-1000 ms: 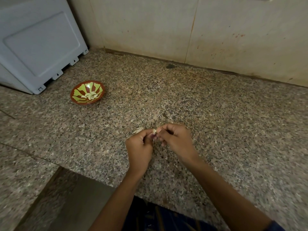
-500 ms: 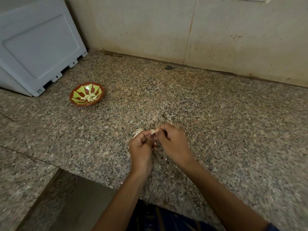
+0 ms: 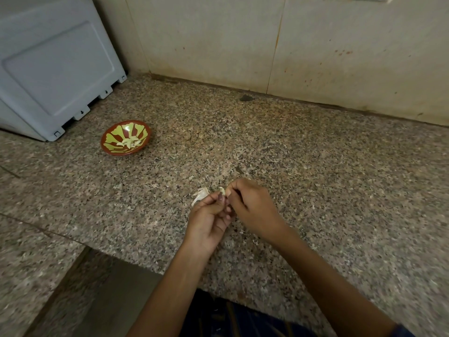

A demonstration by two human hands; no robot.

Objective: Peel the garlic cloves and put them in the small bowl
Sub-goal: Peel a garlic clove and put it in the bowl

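Observation:
Both hands meet over the middle of the granite counter (image 3: 315,178). My right hand (image 3: 252,210) pinches a small pale garlic clove (image 3: 222,190) at its fingertips. My left hand (image 3: 210,216) has its fingers curled against the same clove from below. Pale garlic skin (image 3: 200,193) lies on the counter just left of the hands. The small red bowl (image 3: 109,149) with a green pattern sits at the far left, with several peeled cloves (image 3: 130,142) inside.
A grey plastic appliance (image 3: 56,69) stands at the back left, close behind the bowl. A tiled wall (image 3: 291,45) runs along the back. The counter's front edge drops off below my left forearm, with a lower stone ledge (image 3: 31,263) at the left.
Both hands have turned slightly and my left hand has dropped a little lower on the clove. The pale skin beside them shows more. The bowl has not moved.

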